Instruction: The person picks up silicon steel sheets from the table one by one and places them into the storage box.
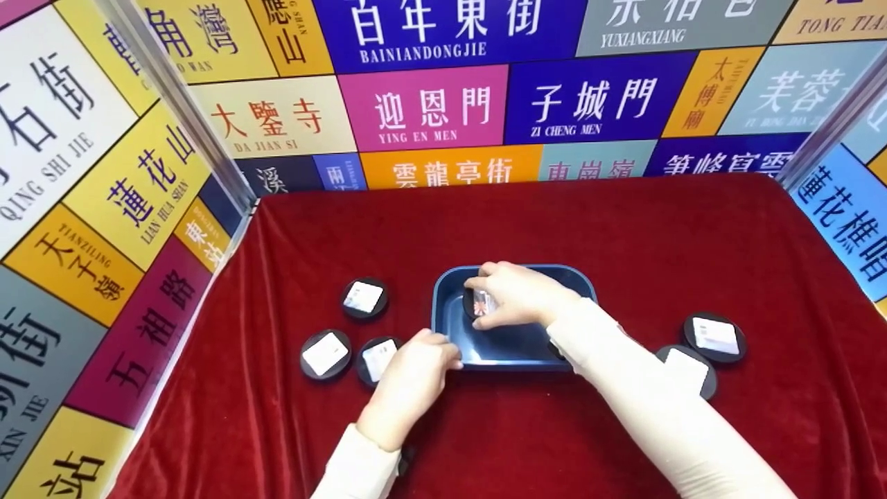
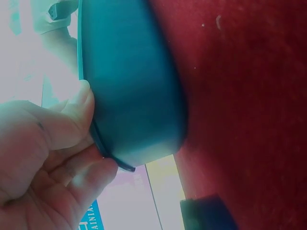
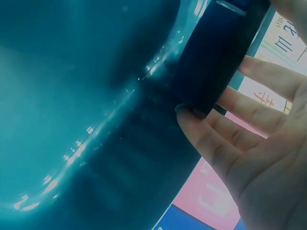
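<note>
A blue rectangular plastic basin (image 1: pixel 509 346) sits mid-table. My left hand (image 1: pixel 416 367) pinches its rim at the near left corner; in the left wrist view, the thumb and fingers meet at the edge of the basin wall (image 2: pixel 134 86). Inside the basin, my right hand (image 1: pixel 523 294) grips a round black disc (image 1: pixel 479 305) with a small printed picture on its face. The right wrist view shows this disc (image 3: pixel 213 57) edge-on between the thumb and fingers, beside the basin wall. Whether it touches the basin floor, I cannot tell.
Left of the basin lie three black discs with white labels: one at the back (image 1: pixel 363 298), one at the far left (image 1: pixel 326 354) and one beside my left hand (image 1: pixel 376 360). Two more, an outer disc (image 1: pixel 715 337) and a nearer one (image 1: pixel 687 374), lie right of my sleeve.
</note>
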Tool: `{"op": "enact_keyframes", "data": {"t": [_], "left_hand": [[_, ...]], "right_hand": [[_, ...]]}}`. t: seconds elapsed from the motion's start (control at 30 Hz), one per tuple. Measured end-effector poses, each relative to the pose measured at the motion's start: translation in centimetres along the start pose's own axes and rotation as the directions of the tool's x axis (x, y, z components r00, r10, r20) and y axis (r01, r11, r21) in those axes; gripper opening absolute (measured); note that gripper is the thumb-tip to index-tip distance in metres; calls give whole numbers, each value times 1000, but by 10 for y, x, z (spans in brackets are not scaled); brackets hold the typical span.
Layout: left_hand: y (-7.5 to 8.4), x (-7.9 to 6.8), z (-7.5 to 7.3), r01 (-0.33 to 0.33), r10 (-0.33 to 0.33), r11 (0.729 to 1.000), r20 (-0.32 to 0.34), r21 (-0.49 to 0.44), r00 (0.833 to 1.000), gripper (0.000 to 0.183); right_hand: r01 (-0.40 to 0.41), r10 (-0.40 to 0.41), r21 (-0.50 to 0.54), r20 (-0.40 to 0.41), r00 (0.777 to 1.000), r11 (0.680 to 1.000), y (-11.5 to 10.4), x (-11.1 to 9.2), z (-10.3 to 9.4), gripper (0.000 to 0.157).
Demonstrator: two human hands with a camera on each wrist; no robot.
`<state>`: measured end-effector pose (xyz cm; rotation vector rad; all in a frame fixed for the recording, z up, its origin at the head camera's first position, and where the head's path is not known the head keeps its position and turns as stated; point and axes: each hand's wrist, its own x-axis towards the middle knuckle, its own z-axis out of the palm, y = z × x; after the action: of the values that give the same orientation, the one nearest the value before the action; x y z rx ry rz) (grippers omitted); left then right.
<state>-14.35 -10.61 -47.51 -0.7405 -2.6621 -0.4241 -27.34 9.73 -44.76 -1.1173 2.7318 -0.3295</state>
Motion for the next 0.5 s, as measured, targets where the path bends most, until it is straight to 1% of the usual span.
{"op": "enact_keyframes", "data": {"t": [0.2,0.5], "left_hand": [[1,1,-1,5,-5,1000,8,8,1000,16],[2,0,-1,11,-11,999,2,35,1000,16]], "right_hand": [[23,-23,1,-5,1000,1000,-2,3,1,65],[98,-98,8,-21,995,995,0,8,10,59]]}}
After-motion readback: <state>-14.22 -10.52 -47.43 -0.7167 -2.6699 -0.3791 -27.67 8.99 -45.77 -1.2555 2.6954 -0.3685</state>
